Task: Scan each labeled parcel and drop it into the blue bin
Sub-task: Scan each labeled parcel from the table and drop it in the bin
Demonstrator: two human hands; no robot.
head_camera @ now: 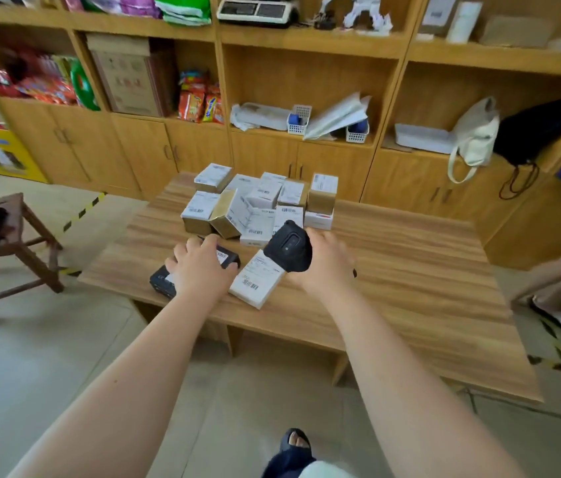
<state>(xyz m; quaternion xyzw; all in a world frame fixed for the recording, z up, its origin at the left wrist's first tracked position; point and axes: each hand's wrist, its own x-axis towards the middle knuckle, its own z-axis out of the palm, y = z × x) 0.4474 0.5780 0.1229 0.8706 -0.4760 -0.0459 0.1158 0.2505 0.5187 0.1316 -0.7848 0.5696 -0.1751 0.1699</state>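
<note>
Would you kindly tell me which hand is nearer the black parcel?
Left: the left hand grips the black parcel; the right hand holds the scanner off to its right.

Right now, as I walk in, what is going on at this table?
A person is working through parcels at a wooden table. Their left hand grips a black parcel lying on the table, and their right hand holds a black scanner. A white parcel lies flat between the hands, label up. A pile of labelled boxes waits behind. No blue bin is in view.
</note>
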